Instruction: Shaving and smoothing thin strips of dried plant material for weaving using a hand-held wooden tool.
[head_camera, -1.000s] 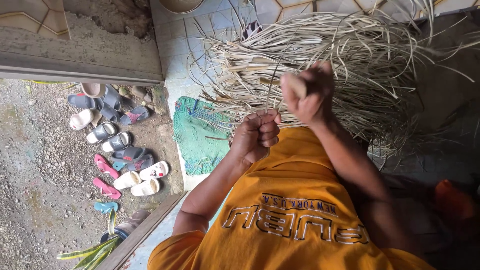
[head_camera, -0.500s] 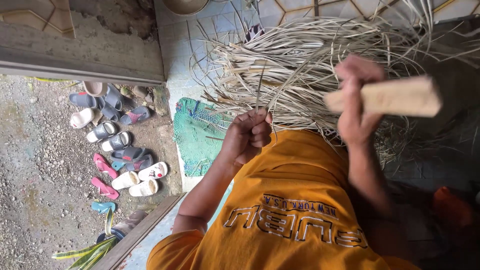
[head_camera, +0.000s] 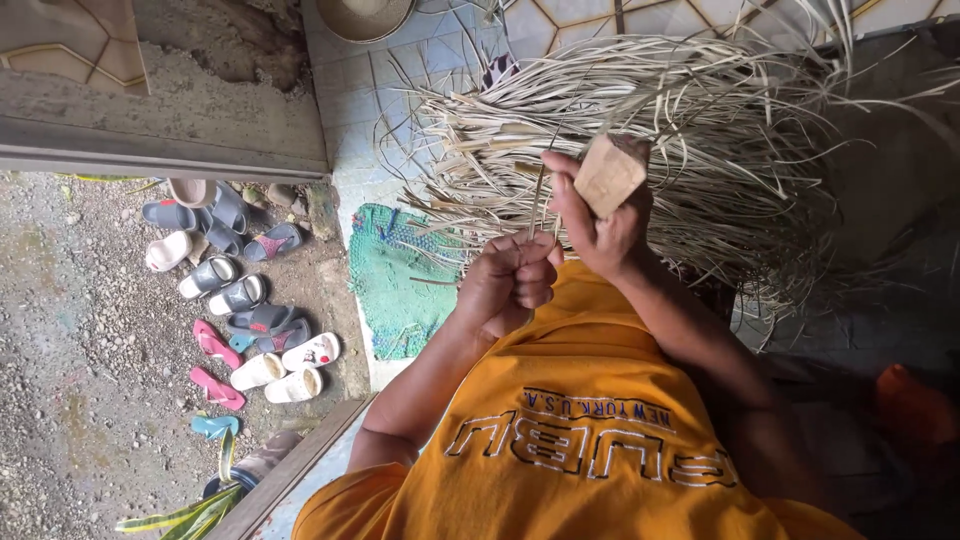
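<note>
My left hand (head_camera: 510, 285) is closed in a fist around a thin pale dried leaf strip (head_camera: 539, 195) that stands up out of it. Just right of it and slightly higher, my right hand (head_camera: 600, 225) grips a small tan wooden block (head_camera: 610, 172), with its thumb against the strip. Both hands are held over my orange shirt (head_camera: 580, 440). Behind them lies a big loose heap of dried leaf strips (head_camera: 680, 130), spread over the tiled floor.
A green woven mat (head_camera: 395, 280) lies on the tiled step to the left of my hands. Several sandals and slippers (head_camera: 240, 300) sit on gravel ground further left. A straw hat (head_camera: 372, 15) lies at the top, and green leaves (head_camera: 180, 515) at the bottom left.
My right hand swung out to the right with the wooden block, then came back in beside the left fist. The left hand stayed closed on the strip.
</note>
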